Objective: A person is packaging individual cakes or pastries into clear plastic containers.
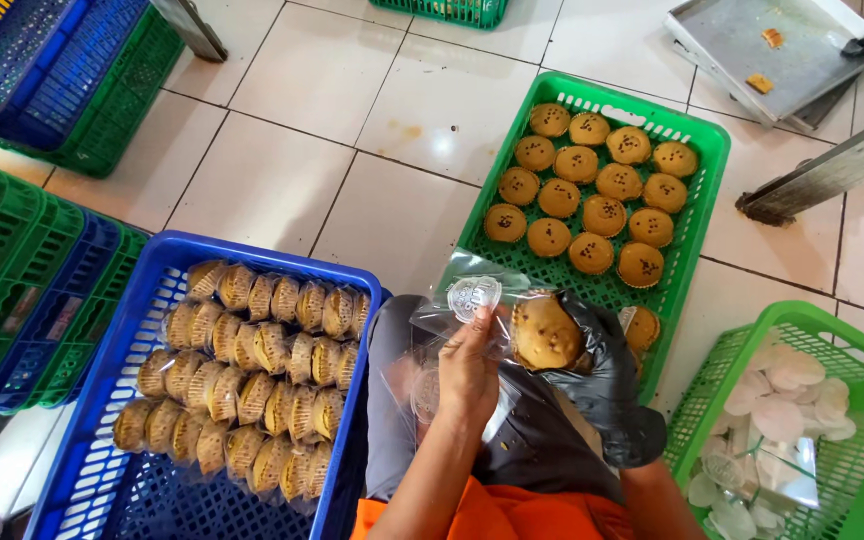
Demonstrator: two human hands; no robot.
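Observation:
My right hand, in a black glove, holds a brown muffin and pushes it into a clear plastic bag. My bare left hand pinches that bag open by its edge, just left of the muffin. Both hands hover over my lap, between a blue crate of bagged muffins on the left and a green crate of unwrapped muffins ahead.
A second green crate at the right holds white paper cups and clear bags. Stacked green and blue crates stand at the left and far left. A metal tray with crumbs lies at the back right on the tiled floor.

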